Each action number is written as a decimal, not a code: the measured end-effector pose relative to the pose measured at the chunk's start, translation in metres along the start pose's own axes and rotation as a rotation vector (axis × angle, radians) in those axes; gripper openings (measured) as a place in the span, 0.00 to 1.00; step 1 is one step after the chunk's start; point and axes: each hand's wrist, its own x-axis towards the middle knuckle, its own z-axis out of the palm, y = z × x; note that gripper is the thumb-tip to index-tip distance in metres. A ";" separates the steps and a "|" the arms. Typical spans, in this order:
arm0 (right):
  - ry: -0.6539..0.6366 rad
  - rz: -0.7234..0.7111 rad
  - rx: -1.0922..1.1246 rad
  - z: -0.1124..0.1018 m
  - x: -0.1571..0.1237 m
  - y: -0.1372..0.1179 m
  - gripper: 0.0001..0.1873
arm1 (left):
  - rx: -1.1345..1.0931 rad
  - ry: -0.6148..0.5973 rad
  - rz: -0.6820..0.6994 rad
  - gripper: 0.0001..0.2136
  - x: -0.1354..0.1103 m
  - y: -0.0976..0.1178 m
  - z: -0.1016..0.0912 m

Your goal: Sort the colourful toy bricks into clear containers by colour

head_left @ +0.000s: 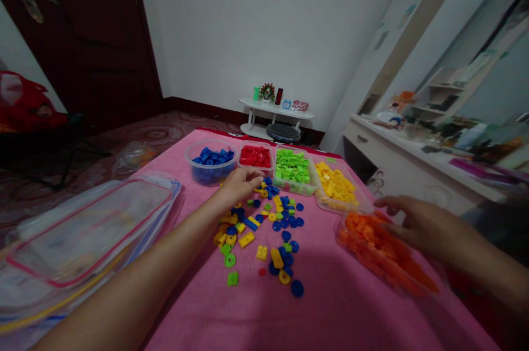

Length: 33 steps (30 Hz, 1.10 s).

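My left hand [242, 184] is over the far side of a loose pile of mixed toy building bricks, its fingers loosely bent and slightly apart. No piece shows in it. Blue, yellow and green bricks and round blue wheels [293, 222] lie scattered below and to its right. At the right, my right hand [407, 219] is slightly blurred over the rim of a clear tub of orange bricks [372, 241], thumb and fingers apart. Nothing is visible in its grasp. A yellow brick [262, 252] and a green brick [232, 279] lie nearer to me.
Along the far side stand tubs of blue bricks [212, 157], red bricks [255, 156], green bricks [292, 166] and yellow bricks [334, 183]. Stacked clear lids and bags [91, 230] lie at left on the pink cloth [330, 307]. A white dresser [413, 147] stands at right.
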 end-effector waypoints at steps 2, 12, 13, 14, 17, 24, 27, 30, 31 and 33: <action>0.015 -0.012 0.002 0.001 -0.003 -0.010 0.18 | 0.129 -0.047 0.025 0.11 0.002 -0.006 -0.002; -0.035 -0.469 0.314 0.036 0.022 -0.165 0.10 | 0.686 -0.203 0.004 0.08 -0.002 -0.008 -0.036; -0.025 -0.491 0.326 0.042 0.029 -0.175 0.10 | 0.732 -0.201 -0.019 0.08 -0.003 -0.007 -0.037; -0.016 -0.503 0.334 0.049 0.035 -0.184 0.11 | 0.771 -0.196 -0.041 0.08 -0.004 -0.005 -0.038; -0.018 -0.484 0.342 0.067 0.053 -0.205 0.12 | 0.831 -0.187 -0.069 0.08 -0.006 -0.002 -0.036; 0.026 -0.379 0.404 0.095 0.070 -0.216 0.14 | 0.754 -0.114 0.018 0.10 -0.008 -0.009 -0.013; 0.039 -0.354 0.418 0.096 0.069 -0.204 0.14 | 0.715 -0.133 0.049 0.07 -0.010 -0.014 -0.004; 0.051 -0.314 0.428 0.093 0.068 -0.192 0.15 | 0.733 -0.159 0.017 0.08 -0.011 -0.013 -0.002; 0.058 -0.302 0.435 0.092 0.068 -0.189 0.15 | 0.730 -0.156 0.010 0.08 -0.011 -0.011 -0.003; 0.078 -0.283 0.441 0.091 0.070 -0.183 0.14 | 0.722 -0.129 0.008 0.11 -0.011 -0.009 -0.006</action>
